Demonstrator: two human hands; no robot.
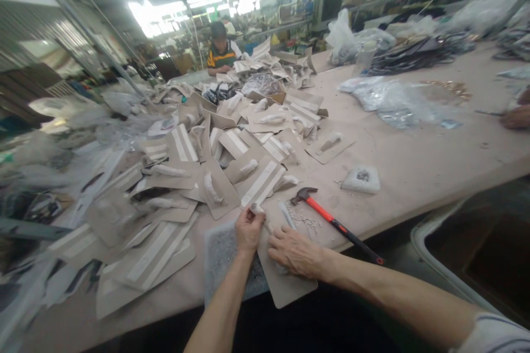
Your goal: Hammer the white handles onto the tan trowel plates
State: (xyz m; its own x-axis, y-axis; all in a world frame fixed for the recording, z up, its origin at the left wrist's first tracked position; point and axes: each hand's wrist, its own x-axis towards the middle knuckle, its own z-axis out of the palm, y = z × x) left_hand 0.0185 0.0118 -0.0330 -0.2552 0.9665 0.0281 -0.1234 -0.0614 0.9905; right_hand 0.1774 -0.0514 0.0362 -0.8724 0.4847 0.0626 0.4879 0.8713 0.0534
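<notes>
A beige panel [285, 289] with rounded corners lies at the table's near edge, turned at a slant in front of me. My left hand [249, 229] pinches a small white wrapped piece [257, 208] at the panel's far left corner. Across the panel's middle rests my right hand [295, 251], its fingers bent and gripping the panel; a bit of white wrapping shows beneath the palm. Under the left forearm is a dark, speckled slab in clear plastic [223, 253]. Just right of the panel lies a claw hammer [331, 220] with a red and black handle, beside scattered small fasteners [306, 222].
A large heap of similar panels [219, 187] with white strips and wrapped parts covers the left and middle. A small white block [361, 178] sits to the right, clear plastic bags [393, 102] beyond. A co-worker [222, 52] sits across; another person's hand [517, 117] shows far right.
</notes>
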